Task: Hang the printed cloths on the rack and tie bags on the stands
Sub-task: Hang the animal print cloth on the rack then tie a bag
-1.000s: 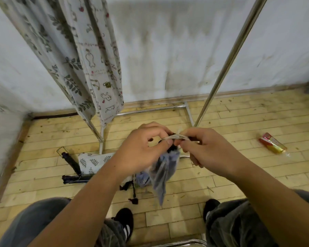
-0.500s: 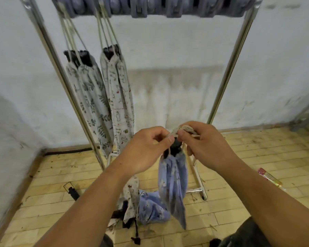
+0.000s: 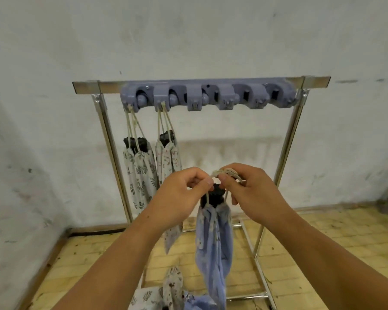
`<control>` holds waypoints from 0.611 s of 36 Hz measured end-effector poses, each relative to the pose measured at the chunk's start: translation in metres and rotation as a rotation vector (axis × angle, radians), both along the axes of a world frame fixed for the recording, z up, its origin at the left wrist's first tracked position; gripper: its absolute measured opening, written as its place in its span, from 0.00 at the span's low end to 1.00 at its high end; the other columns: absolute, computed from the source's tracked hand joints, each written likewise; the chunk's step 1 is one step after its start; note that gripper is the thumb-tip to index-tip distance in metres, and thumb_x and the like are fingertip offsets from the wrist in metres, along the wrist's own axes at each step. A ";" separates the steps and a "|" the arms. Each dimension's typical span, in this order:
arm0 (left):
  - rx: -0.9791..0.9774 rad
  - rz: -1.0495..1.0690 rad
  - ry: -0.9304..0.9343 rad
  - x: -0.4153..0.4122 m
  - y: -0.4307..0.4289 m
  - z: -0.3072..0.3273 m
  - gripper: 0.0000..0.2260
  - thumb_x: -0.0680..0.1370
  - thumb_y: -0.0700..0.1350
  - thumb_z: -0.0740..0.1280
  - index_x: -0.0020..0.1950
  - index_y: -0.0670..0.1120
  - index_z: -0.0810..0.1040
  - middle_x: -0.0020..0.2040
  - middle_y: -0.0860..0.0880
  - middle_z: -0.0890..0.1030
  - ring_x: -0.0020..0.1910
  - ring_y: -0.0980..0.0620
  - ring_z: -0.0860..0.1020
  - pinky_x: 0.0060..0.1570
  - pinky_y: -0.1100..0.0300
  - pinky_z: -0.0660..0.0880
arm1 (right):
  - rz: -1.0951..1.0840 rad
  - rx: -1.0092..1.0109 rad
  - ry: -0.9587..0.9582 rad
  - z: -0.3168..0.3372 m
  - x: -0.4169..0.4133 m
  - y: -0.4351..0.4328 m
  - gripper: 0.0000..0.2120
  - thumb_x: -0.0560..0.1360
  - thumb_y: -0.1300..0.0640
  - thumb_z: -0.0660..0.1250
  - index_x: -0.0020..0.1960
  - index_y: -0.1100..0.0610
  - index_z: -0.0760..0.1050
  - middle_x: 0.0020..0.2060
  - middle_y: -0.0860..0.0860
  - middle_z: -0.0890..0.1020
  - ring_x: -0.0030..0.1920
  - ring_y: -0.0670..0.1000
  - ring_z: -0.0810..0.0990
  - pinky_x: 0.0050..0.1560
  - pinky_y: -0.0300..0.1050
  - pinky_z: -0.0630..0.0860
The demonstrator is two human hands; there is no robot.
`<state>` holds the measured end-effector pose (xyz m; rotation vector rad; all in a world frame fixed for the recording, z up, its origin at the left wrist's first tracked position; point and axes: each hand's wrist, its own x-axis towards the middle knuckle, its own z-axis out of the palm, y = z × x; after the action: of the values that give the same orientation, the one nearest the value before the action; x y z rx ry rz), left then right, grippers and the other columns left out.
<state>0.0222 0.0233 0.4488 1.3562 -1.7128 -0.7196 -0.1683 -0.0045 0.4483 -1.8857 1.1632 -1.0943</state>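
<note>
Both left hand (image 3: 184, 194), right hand (image 3: 254, 195) pinch cream cord (image 3: 229, 172); blue printed cloth bag (image 3: 213, 240) plumb below fingers, free grey plastic hook (image 3: 194, 101) above (equidistant)

Shiny metal rack (image 3: 285, 151), cloth bag (image 3: 213, 240)

I can read no words, numbers, brands or signs here. The printed cloths (image 3: 141, 173) at ten o'clock show only leaves and small figures. The blue cloth (image 3: 213, 242) at six o'clock shows only pale, blurred shapes. The grey holder strip (image 3: 207, 95) at twelve o'clock carries no legible marking.
</note>
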 end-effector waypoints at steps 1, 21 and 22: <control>-0.008 0.011 0.004 0.001 -0.001 0.005 0.07 0.83 0.50 0.67 0.49 0.52 0.84 0.44 0.59 0.85 0.42 0.63 0.80 0.42 0.75 0.70 | -0.003 -0.010 0.002 0.005 0.002 -0.002 0.07 0.82 0.53 0.67 0.49 0.47 0.84 0.39 0.43 0.85 0.32 0.40 0.79 0.35 0.32 0.73; -0.180 0.221 -0.081 0.029 -0.047 0.081 0.09 0.83 0.51 0.66 0.45 0.53 0.82 0.40 0.57 0.86 0.31 0.61 0.77 0.33 0.71 0.69 | -0.044 -0.117 -0.075 0.071 0.054 -0.065 0.11 0.82 0.52 0.67 0.42 0.49 0.79 0.35 0.46 0.82 0.30 0.41 0.75 0.37 0.38 0.71; -0.191 0.232 -0.086 0.030 -0.049 0.084 0.09 0.83 0.51 0.66 0.45 0.54 0.82 0.40 0.58 0.86 0.32 0.61 0.77 0.33 0.71 0.68 | -0.048 -0.113 -0.093 0.074 0.055 -0.067 0.10 0.82 0.52 0.66 0.42 0.48 0.79 0.35 0.45 0.81 0.30 0.41 0.75 0.37 0.38 0.71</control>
<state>0.0519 -0.0261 0.5328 1.4369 -1.6106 -0.3626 -0.1128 -0.0717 0.5222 -1.8783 1.1203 -1.2852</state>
